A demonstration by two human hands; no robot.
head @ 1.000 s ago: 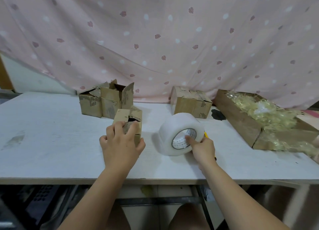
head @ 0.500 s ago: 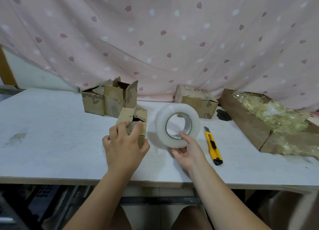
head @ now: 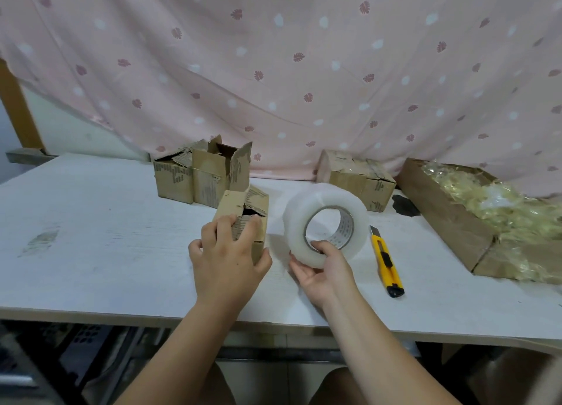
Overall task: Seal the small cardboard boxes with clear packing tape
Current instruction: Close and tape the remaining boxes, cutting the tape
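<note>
Holding the small, creased brown cardboard box (head: 234,203) just left of centre, your left hand (head: 226,261) curls over its gaping top flaps — press them flat first, since soft, worn board will likely spring up under tape. Your right hand (head: 326,272) grips the fat, milky-clear roll of packing tape (head: 298,219) right of centre by its lower rim; find its loose end before reaching for the slim yellow plastic utility knife (head: 386,261) beside it.

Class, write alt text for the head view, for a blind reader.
The left hand grips a small open box and the right hand holds a tape roll at a white table. A yellow knife lies nearby.
</note>
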